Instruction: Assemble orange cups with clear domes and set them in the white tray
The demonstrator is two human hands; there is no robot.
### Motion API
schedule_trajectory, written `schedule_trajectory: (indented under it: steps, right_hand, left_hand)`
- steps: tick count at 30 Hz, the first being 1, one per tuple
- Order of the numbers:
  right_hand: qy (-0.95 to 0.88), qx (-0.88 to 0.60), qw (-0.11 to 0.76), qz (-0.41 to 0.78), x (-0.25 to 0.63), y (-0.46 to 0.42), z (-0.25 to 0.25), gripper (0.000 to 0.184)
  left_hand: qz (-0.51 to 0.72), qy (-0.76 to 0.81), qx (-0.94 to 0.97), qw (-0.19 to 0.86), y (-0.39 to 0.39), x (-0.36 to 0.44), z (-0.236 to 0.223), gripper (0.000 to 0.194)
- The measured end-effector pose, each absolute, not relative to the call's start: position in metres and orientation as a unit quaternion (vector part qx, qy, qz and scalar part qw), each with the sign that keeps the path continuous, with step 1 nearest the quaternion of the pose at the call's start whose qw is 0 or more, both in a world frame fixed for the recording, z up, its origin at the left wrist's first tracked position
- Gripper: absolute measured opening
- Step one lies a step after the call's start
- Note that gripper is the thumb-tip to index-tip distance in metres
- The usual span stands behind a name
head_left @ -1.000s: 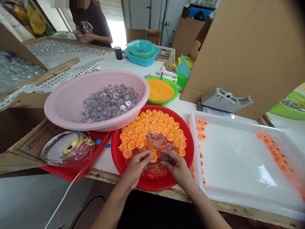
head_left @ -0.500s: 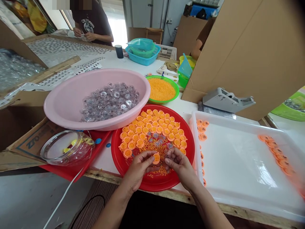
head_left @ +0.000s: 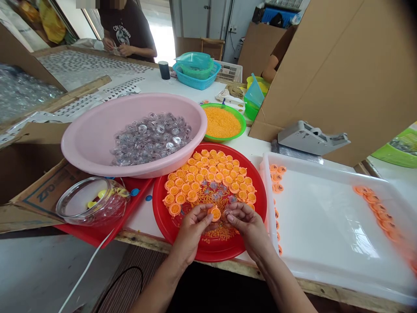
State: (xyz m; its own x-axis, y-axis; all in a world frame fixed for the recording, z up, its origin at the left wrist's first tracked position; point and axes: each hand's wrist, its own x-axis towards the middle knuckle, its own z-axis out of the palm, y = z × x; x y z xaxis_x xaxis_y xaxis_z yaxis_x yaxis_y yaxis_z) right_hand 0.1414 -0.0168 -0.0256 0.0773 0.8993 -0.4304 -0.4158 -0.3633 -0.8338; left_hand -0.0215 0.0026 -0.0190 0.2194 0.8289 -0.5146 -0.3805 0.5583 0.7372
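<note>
Over a round red tray (head_left: 260, 191), my left hand (head_left: 193, 226) pinches a small round orange cup (head_left: 214, 213) between thumb and fingers, its open face up. Close to its right, my right hand (head_left: 249, 221) has thumb and fingertips together on a small clear plastic cover (head_left: 228, 212); its outline is faint. The cup and the cover are apart. Rows of similar orange cups (head_left: 185, 188) filled with orange beads fill the back of the tray. Loose orange beads (head_left: 220, 234) and a few clear pieces (head_left: 213, 185) lie in its middle and front.
Behind the tray stand a pink basin (head_left: 87, 134) of clear covers and a green bowl (head_left: 243, 124) of orange beads. To the right is a white tray (head_left: 319, 217) with orange pieces; at left, a clear jar (head_left: 94, 202). A co-worker (head_left: 130, 32) stands across the table.
My right hand has moved slightly left, bringing the clear cover nearer to the orange cup. The left hand keeps its hold on the cup.
</note>
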Motion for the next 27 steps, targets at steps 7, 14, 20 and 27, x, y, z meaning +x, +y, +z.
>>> schedule_trajectory:
  steps: [7,14,20,27]
  right_hand:
    - [-0.198,-0.531,0.515,0.643,0.131,-0.019,-0.032,0.027]
    - [-0.386,-0.614,0.469,0.503,0.137,-0.022,-0.038,0.021]
    - [-0.497,-0.625,0.426,0.426,0.141,-0.02,-0.024,0.01]
    - [-0.483,-0.601,0.422,0.477,0.142,-0.021,-0.022,0.009]
  left_hand:
    - [0.408,0.451,0.279,0.743,-0.004,-0.013,-0.025,0.038]
    - [0.399,0.472,0.304,0.726,-0.006,-0.011,-0.029,0.032]
    - [0.385,0.467,0.292,0.741,-0.002,-0.013,-0.024,0.032]
    - [0.407,0.463,0.223,0.755,-0.001,-0.013,-0.023,0.034]
